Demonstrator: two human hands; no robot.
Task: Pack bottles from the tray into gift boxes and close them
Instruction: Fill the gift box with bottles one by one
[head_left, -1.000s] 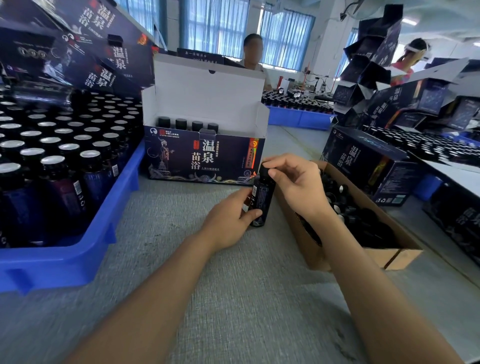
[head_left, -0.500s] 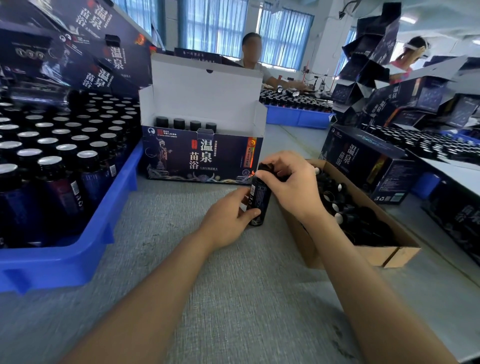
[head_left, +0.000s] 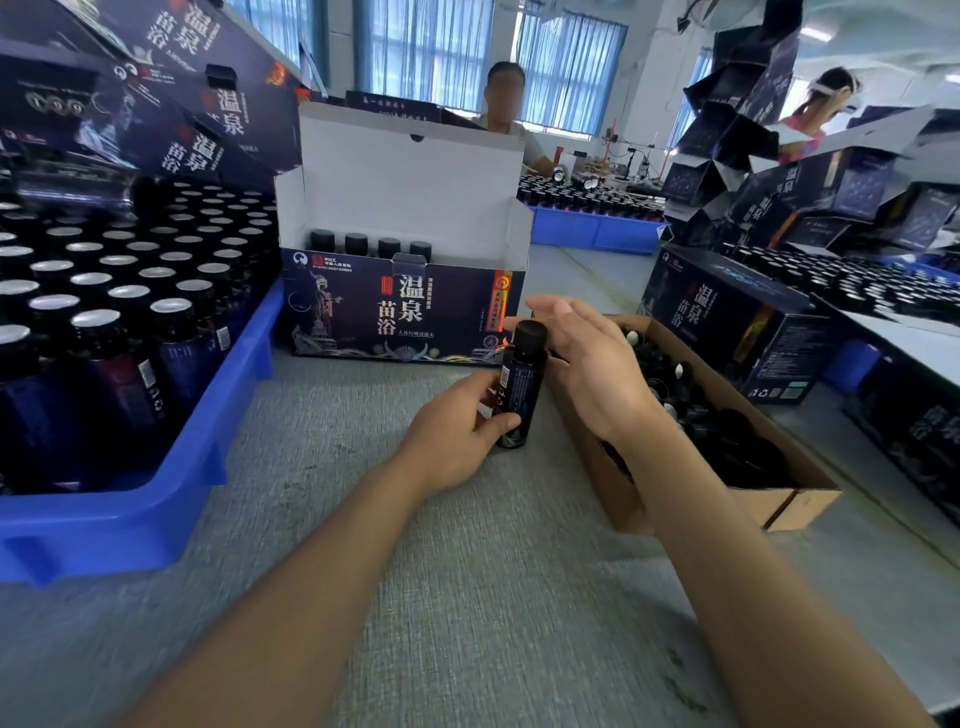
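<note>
Your left hand (head_left: 457, 436) grips the bottle (head_left: 521, 384) by its lower body, upright just in front of the open gift box (head_left: 405, 312), probably to leave its cap (head_left: 530, 332) free, while your right hand (head_left: 587, 364) hovers straight-fingered beside that cap, holding nothing.

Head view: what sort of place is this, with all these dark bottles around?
Most likely a packing workshop. A blue tray holds rows of identical bottles, printed gift boxes are stacked high on both sides, and another person is at a second tray of bottles.
</note>
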